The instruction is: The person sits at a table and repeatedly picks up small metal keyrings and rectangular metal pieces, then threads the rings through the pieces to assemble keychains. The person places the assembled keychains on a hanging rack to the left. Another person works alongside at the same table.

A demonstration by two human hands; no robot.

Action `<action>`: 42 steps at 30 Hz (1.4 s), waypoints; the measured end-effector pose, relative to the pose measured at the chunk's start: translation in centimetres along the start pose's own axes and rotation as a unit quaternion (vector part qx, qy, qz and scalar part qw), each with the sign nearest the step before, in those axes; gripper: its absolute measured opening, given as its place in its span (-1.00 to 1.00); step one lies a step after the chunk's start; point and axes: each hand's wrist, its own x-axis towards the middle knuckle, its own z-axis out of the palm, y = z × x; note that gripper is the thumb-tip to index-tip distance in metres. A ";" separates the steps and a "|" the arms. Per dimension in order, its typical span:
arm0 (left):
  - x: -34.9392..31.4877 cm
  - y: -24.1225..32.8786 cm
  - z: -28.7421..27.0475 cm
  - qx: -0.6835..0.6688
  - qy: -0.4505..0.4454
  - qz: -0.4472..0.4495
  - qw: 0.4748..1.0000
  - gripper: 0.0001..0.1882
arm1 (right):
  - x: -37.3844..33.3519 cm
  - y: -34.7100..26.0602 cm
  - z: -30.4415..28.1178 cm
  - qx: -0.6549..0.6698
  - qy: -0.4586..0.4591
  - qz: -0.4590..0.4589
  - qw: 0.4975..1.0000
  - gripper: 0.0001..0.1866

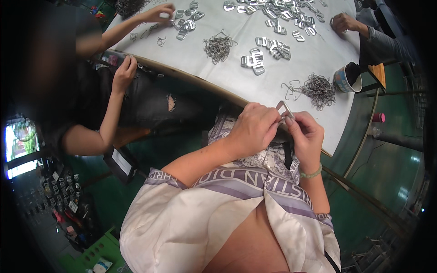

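Note:
A silver metal buckle (286,107) is held upright just off the near edge of the table, above my lap. My right hand (307,133) pinches its lower side between thumb and fingers. My left hand (253,129) is closed right beside it, fingertips meeting at the buckle; whatever sits between them is mostly hidden. Beyond my hands lies a tangled pile of bent wire hooks (320,88), with a few loose hooks at its left. Farther back, flat silver buckles (255,62) lie in an overlapping cluster.
A paper tub (342,80) with something black inside stands at the right table edge. Another wire hook pile (218,47) and many buckles (287,13) spread over the pale table (218,77). At left, a person's hands (124,73) work; another person's hand (344,22) rests far right.

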 end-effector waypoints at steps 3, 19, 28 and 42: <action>-0.4 0.0 0.0 0.013 -0.026 -0.008 1.000 -0.86 | -1.1 0.6 0.6 -0.035 0.046 -0.057 0.997 -0.89; 7.2 -7.4 7.6 0.272 -0.049 -0.001 0.961 -0.90 | -3.9 1.4 -0.3 -0.145 0.051 -0.090 0.984 -0.89; 8.3 -6.3 4.3 0.263 -0.172 -0.070 0.947 -0.91 | -4.1 1.9 -0.7 -0.139 0.071 -0.082 0.984 -0.90; 0.3 -0.1 0.3 -0.275 -0.013 -0.147 0.950 -0.92 | -3.3 0.8 0.4 -0.117 0.060 -0.070 0.989 -0.91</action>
